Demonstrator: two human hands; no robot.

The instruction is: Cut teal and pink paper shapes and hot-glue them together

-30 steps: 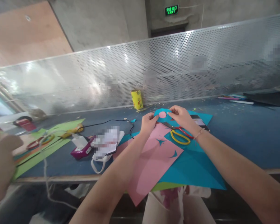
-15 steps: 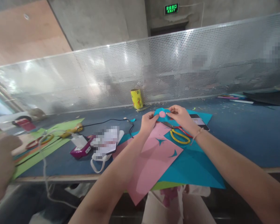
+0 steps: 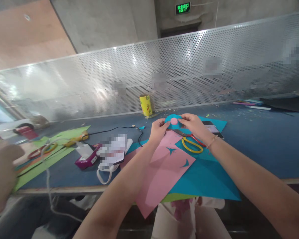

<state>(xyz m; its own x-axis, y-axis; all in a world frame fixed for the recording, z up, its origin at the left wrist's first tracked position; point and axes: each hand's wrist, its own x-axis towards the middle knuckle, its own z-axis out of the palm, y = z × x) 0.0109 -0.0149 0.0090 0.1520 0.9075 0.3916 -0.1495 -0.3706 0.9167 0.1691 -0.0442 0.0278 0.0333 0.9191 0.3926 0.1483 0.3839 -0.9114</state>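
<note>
A blue paper flower with a round pink centre (image 3: pixel 174 121) is held up between my two hands, above the table. My left hand (image 3: pixel 159 128) pinches its left edge. Its right edge is gripped by the fingers of my right hand (image 3: pixel 190 122). Just below lie scissors (image 3: pixel 192 146) with one yellow and one red handle, partly under my right wrist. Pink paper (image 3: pixel 161 169) with small blue scraps on it rests over a larger blue sheet (image 3: pixel 209 179).
A yellow cylinder (image 3: pixel 146 105) stands by the perforated metal screen (image 3: pixel 129 76). To the left are a phone (image 3: pixel 119 154), a purple power strip (image 3: pixel 87 161), cables and green paper (image 3: pixel 35 171). Another person's arm (image 3: pixel 1 179) is at far left. Another phone (image 3: pixel 212 128) lies by my right wrist.
The blue flower is tilted slightly differently, its petals looking more rounded around the pink centre. Both hands keep their hold and have barely moved.
</note>
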